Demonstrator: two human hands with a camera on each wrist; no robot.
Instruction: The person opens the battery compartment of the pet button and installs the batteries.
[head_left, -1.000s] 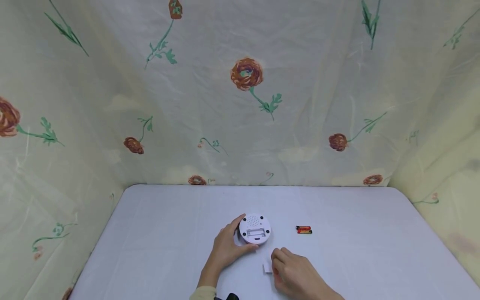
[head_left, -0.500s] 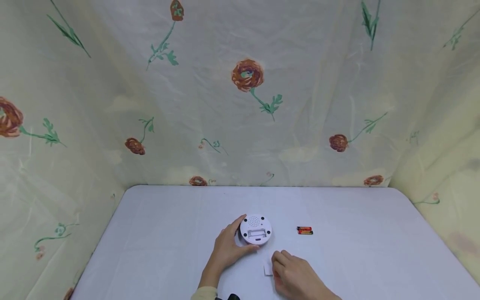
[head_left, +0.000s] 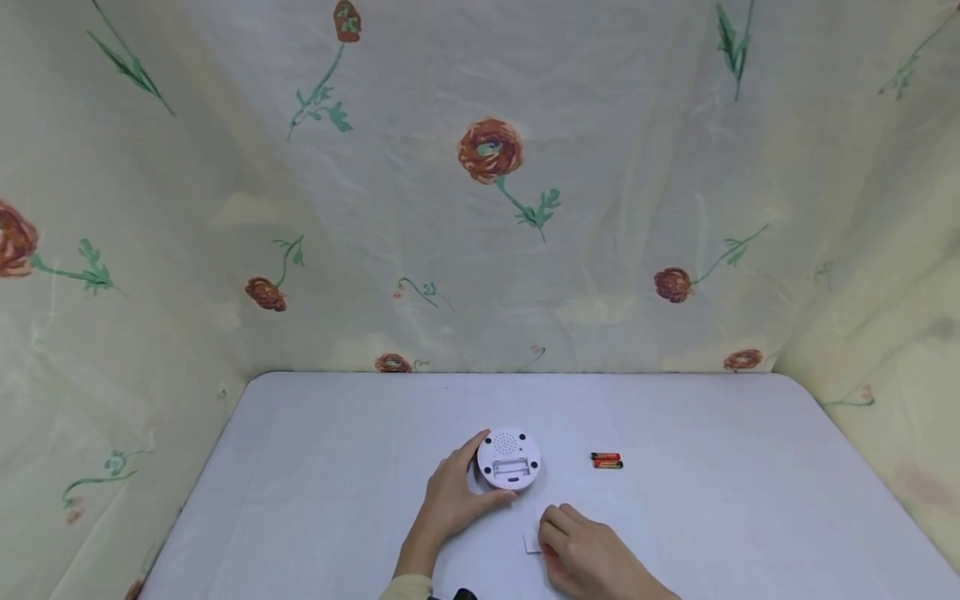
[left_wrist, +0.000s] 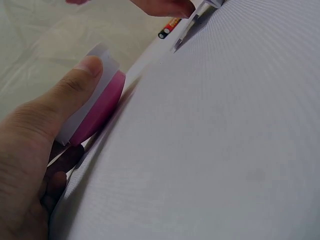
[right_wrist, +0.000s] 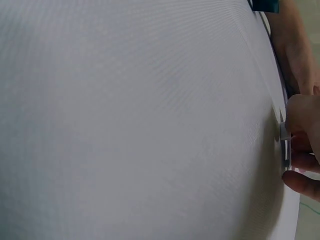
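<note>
My left hand (head_left: 453,498) grips a round white device (head_left: 508,442) by its side, thumb at the near rim and fingers round the far left. Its upturned face shows a speaker grille, black feet and an uncovered battery compartment (head_left: 512,467) with no batteries in it. In the left wrist view, the device's pink underside (left_wrist: 102,110) sits close over the table. To the right and nearer, my right hand (head_left: 588,550) pinches a small flat white piece (head_left: 531,543) low at the tabletop. Curled fingers hide much of that piece.
Two red and black batteries (head_left: 607,461) lie side by side on the white table (head_left: 337,467), right of the device. Behind the table's far edge hangs a pale curtain (head_left: 420,208) with printed flowers, which also closes off both sides.
My right hand and the small white piece have shifted slightly nearer, and the piece looks flatter to the table. My left hand keeps its grip on the device, unmoved.
</note>
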